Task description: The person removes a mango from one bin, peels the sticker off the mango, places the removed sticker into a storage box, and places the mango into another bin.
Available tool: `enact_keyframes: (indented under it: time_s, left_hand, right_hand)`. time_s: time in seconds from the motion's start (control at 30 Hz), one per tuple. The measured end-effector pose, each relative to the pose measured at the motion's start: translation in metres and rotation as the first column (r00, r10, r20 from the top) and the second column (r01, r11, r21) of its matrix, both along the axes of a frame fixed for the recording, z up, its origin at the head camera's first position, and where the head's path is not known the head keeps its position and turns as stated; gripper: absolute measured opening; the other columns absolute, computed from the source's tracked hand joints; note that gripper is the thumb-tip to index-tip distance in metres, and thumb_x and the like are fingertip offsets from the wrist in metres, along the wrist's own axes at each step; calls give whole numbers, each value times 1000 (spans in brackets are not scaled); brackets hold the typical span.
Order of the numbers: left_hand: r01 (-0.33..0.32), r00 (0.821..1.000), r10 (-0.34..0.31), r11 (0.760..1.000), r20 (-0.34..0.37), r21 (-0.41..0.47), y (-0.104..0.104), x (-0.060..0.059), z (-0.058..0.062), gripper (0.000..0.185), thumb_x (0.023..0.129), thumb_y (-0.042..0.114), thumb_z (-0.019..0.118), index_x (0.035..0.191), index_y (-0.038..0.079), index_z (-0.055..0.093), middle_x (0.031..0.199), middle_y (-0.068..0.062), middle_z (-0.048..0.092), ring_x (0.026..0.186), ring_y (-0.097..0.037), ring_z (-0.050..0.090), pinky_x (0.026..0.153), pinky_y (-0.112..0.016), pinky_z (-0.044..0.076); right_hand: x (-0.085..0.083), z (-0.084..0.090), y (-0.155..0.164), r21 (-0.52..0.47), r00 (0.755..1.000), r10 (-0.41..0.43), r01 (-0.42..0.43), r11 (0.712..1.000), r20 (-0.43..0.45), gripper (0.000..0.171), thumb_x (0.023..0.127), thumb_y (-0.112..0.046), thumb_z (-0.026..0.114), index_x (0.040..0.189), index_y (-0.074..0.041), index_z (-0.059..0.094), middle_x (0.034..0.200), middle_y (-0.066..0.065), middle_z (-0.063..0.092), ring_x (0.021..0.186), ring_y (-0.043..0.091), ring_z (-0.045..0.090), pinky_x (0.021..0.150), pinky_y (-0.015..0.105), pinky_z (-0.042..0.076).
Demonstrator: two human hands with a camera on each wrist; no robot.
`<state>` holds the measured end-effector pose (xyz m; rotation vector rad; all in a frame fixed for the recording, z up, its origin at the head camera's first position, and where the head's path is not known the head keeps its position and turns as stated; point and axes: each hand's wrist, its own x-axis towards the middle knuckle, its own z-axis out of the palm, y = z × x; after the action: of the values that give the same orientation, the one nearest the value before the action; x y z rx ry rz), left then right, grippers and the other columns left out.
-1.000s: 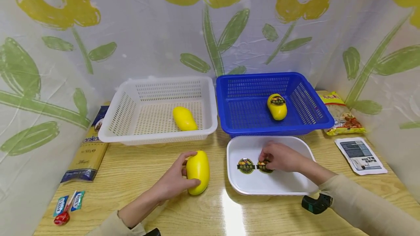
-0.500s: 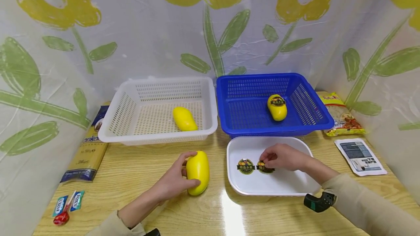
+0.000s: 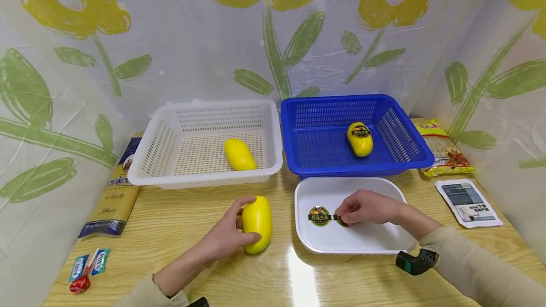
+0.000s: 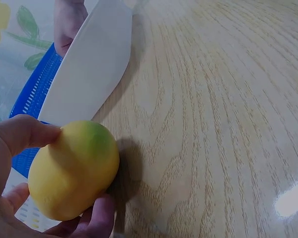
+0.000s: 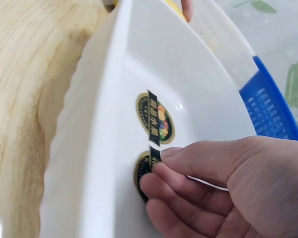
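Nearest me on the head feed, low and just left of centre in the frame, the left hand (image 3: 225, 232) has its fingers curled round a yellow mango (image 3: 258, 224) that rests on the desk (image 3: 170, 221). A little farther off, right of centre, the right hand (image 3: 370, 206) is inside a white tray (image 3: 367, 241), and I see its thumb and fingers pinching at a half-covered sticker (image 5: 143, 171) just beside a second sticker (image 3: 320, 216). Beyond, I have a white basket (image 3: 198, 155) holding a plain mango (image 3: 240, 154) left of centre and a blue basket (image 3: 315, 153) holding a labelled mango (image 3: 361, 142) right of centre.
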<state>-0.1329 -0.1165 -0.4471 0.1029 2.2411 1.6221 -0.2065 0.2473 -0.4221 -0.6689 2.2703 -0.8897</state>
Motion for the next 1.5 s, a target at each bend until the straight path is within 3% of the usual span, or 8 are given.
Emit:
enact_keyframes:
  time_s: [0.27,0.53,0.73,0.9,1.1,1.27,1.37,1.5]
  left_hand:
    - [15,1000,-15,1000,-20,-9,-1,2,1,80,81,16,79,149,17,36,139,-19,40,98,-29,51,68,-33,52]
    - [46,998,-46,999,-32,8,-7,4,5,80,84,21,77,151,18,33,135,-15,45,103,-29,49,70,-34,48]
    - [-9,999,6,998,-47,-63,-14,6,7,77,83,25,78,149,20,38,140,-17,42,111,-30,51,80,-40,49]
    - [-36,991,8,979,-136,-203,-35,5,21,70,87,31,74,147,19,41,145,-22,37,121,-36,47,87,-49,49]
    - [-47,947,-53,953,-318,-299,-79,-2,58,55,95,32,66,142,11,46,132,-17,54,112,-31,56,87,-43,50]
    - [-215,885,37,916,-464,-338,-129,-15,83,47,98,30,61,138,8,51,127,-16,59,109,-27,57,83,-20,47]
    - [-335,857,126,872,-499,-357,-161,-27,83,50,98,33,59,139,6,50,134,-20,52,115,-33,49,79,-16,41]
    - [-403,860,207,837,-466,-370,-197,-44,68,58,98,36,59,141,0,46,143,-29,39,125,-48,36,91,-45,41]
  right_hand:
    - [4,21,-14,-42,999,-42,42,998,-5,22,92,-20,67,108,-4,69,94,4,69,82,19,62,69,26,52]
    - [32,50,-76,-271,989,-127,103,957,-73,28,95,-22,64,118,-6,66,107,7,68,97,24,66,77,29,55]
    - [56,46,-121,-384,976,-208,166,908,-69,37,96,-23,65,130,-9,59,129,4,58,117,23,57,97,34,48]
    - [69,31,-140,-452,966,-253,202,869,-55,42,95,-21,65,133,-9,55,134,9,50,123,30,50,103,43,44]
    - [80,15,-146,-475,965,-261,211,854,-41,46,94,-20,66,136,-5,52,138,9,44,129,35,41,109,48,37]
    - [88,12,-152,-496,972,-234,193,847,-23,48,95,-22,65,137,-5,50,143,10,39,134,31,38,112,51,29]
    - [92,11,-158,-483,973,-228,188,855,-25,51,96,-24,64,141,-7,46,148,12,33,138,31,34,112,55,27]
    - [98,5,-165,-427,967,-253,211,879,-43,60,97,-33,61,148,-11,38,156,14,19,142,35,25,111,60,24]
